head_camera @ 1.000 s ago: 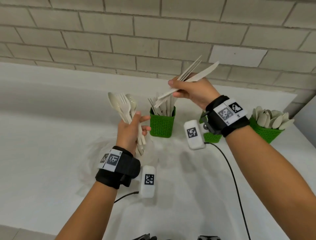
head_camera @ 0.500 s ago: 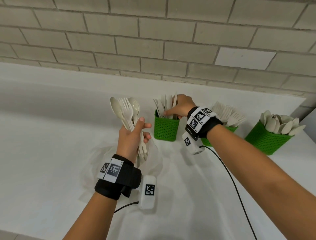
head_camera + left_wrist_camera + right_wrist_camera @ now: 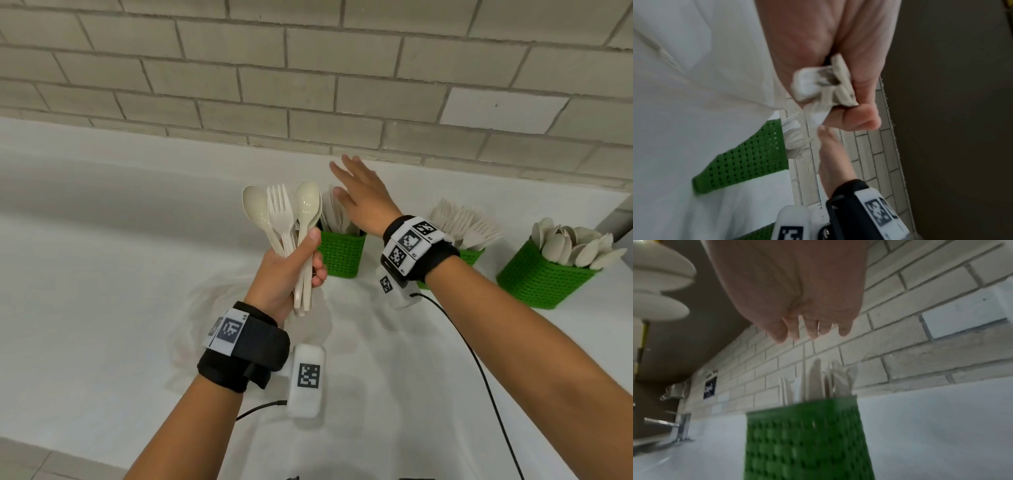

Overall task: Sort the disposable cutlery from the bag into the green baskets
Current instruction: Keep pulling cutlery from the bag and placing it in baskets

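My left hand grips a bundle of beige plastic spoons and forks, heads up, above the white table; their handle ends poke from the fist in the left wrist view. My right hand hovers empty with straight fingers over the green basket of knives, also seen as the knife basket in the right wrist view. A green basket of forks stands behind my right wrist. A green basket of spoons stands at the far right.
A clear plastic bag lies crumpled on the white table under my left hand. A brick wall rises just behind the baskets. Black cables trail from the wrist cameras across the table.
My right hand brought the knives down into the left basket, let them go, and now lifts off open. The left hand has kept hold of its bundle.
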`<state>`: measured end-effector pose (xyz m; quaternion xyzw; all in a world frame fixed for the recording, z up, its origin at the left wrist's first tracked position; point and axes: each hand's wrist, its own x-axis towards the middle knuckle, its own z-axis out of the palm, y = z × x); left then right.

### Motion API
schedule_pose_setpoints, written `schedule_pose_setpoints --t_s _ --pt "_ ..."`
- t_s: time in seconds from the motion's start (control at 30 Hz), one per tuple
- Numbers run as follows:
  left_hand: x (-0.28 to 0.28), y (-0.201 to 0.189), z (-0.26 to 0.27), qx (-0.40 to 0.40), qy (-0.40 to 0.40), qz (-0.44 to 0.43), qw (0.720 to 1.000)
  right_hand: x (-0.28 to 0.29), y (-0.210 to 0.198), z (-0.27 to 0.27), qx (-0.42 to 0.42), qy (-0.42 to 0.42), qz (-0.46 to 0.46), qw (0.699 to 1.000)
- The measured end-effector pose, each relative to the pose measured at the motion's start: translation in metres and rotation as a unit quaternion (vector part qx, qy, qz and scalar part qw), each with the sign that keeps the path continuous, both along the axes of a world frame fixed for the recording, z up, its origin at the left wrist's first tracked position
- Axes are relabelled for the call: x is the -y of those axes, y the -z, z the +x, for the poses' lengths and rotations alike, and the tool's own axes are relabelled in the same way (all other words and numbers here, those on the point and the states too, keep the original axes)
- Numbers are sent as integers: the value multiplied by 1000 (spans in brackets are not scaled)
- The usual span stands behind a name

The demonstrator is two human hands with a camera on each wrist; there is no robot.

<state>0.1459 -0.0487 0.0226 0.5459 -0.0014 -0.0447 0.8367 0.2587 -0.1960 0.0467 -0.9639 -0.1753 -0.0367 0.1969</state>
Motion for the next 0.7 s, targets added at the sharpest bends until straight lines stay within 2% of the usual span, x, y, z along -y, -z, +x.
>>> schedule_pose_setpoints --t_s 0.07,0.13,0.17,0.27,0.53,0.63,0.7 --pt "5 -1 -1 1 15 -7 1000 4 -13 -21 12 21 131 991" --pt "14 -2 -2 2 31 -23 999 9 -25 -49 -47 31 264 963" --pt "19 -2 -2 4 38 -25 999 12 -28 -64 -95 24 301 949" --pt "39 -3 -6 19 64 -3 998 23 -25 -99 -195 -17 323 926" --pt "84 -4 -28 6 142 -1 990 76 -11 -117 -187 64 466 862" --pt "100 -4 -32 -7 149 -8 989 86 -8 -125 -221 57 511 829" --pt "110 -2 -36 -7 150 -13 989 91 -4 -131 -243 27 498 832"
